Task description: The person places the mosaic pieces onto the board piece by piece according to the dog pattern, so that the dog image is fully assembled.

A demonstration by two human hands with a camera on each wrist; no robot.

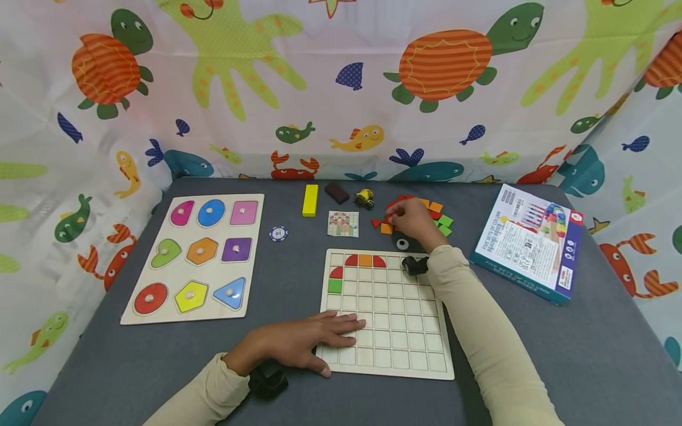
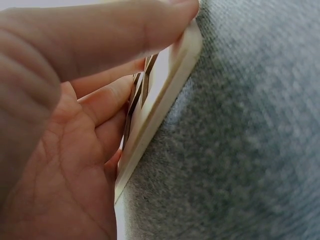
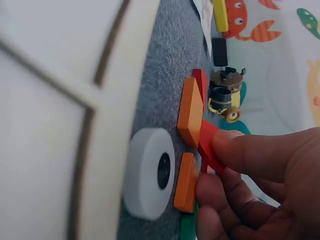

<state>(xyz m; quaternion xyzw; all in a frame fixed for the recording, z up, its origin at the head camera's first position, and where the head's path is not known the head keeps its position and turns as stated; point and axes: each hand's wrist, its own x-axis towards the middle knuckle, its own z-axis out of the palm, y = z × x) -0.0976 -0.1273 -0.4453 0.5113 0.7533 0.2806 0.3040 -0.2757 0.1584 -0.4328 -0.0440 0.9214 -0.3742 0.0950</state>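
Because the red piece point(image 3: 207, 142) is beyond the far edge of the grid board point(image 1: 386, 322), toward its right end, I judge that this edge is the relation which matters: the cells lie on the person's side of it. The right hand point(image 1: 417, 220) is the nearer one, and it pinches the piece between thumb and fingers. I cannot tell the long axis of the piece from here, since the thumb covers a part of it.

The left hand point(image 1: 298, 342) holds nothing; its fingers are spread flat over the near left corner of the board, which seems to me a steadying touch.

On the board I count five pieces point(image 1: 364, 260), three along the far row and two down the left column, while its far left corner cell is bare. Just beyond the board, I see loose coloured pieces point(image 1: 444, 220) around the right hand, and a white round thing point(image 3: 149, 175) between them and the far edge. A printed card point(image 1: 343, 224) also lies beyond that edge, to the left of the pieces.

Farther out, a shape puzzle point(image 1: 183, 234) is left of the board, and a box point(image 1: 527, 242) is to its right.
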